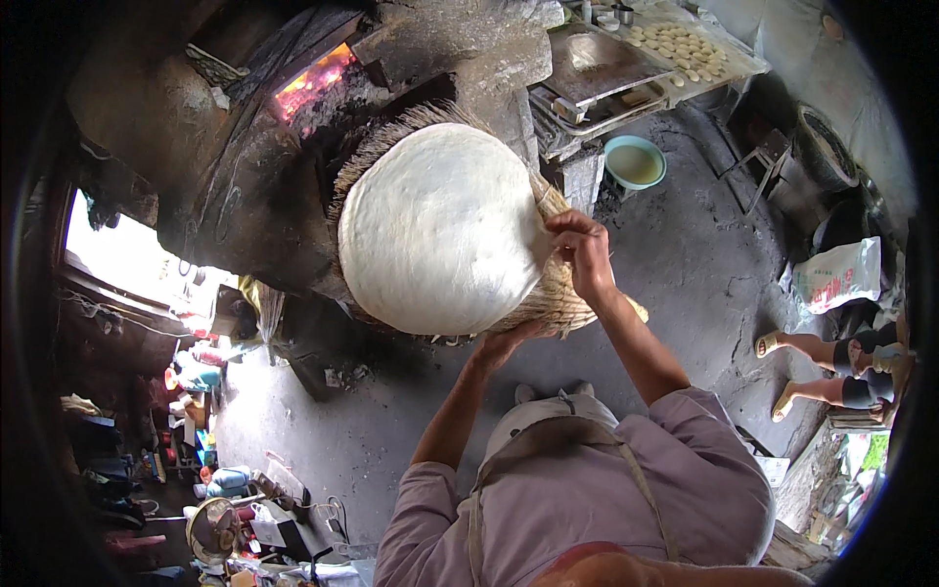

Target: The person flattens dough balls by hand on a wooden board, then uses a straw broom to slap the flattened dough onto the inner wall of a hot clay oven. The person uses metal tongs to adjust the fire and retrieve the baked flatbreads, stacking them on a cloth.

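Note:
A large round sheet of pale dough [440, 225] lies spread over a fan-shaped straw pad [562, 298], whose bristly stalks stick out round the rim. My left hand [511, 339] is at the pad's near edge, gripping the straw from below, with most of its fingers hidden under it. At the right edge of the sheet, my right hand [584, 252] is closed, its fingertips pinching the dough's rim beside the bundled straw. The pad is held up in front of a sooty stove.
Embers glow in the stove's firebox [315, 80] beyond the pad. A turquoise basin of cloudy liquid [634, 162] stands at the right, below a table with many small dough pieces [680, 51]. Another person's legs [817, 377] show at far right. Clutter and a fan [212, 529] fill the lower left.

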The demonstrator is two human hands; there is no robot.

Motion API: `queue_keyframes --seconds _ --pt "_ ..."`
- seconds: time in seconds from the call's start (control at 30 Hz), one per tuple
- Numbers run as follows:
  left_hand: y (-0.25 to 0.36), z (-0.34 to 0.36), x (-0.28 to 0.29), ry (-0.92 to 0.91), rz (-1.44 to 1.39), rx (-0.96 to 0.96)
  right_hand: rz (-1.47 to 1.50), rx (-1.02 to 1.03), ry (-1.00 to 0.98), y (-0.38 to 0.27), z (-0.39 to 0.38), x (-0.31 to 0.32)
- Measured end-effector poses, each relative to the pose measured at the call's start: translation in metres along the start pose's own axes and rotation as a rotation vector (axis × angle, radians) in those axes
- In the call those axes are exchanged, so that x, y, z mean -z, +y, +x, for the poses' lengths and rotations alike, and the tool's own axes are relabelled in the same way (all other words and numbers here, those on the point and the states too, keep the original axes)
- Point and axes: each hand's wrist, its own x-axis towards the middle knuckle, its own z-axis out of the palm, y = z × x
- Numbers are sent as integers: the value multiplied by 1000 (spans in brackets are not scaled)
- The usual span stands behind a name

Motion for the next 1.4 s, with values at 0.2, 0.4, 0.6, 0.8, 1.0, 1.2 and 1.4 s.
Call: queue_keyframes --seconds 0.2,0.4,0.6,0.8,1.0,1.2,1.4 --pt "-41 -74 47 254 429 14 -177 -4 -326 20 26 -6" --pt "-54 -138 15 410 597 -47 -490 414 -333 20 34 -23" --pt "54 -95 -38 690 594 -303 -828 695 -539 1 38 -17" --pt "173 -45 -43 326 -133 -632 -1199 791 -554 -19 85 -26" --pt "276 19 -4 370 707 -734 -1117 631 -411 -35 104 -62" --pt "357 78 20 327 361 -654 -988 409 -389 -74 83 -71" --pt "412 107 61 386 -47 -537 2 -131 -770 -90 62 -142"
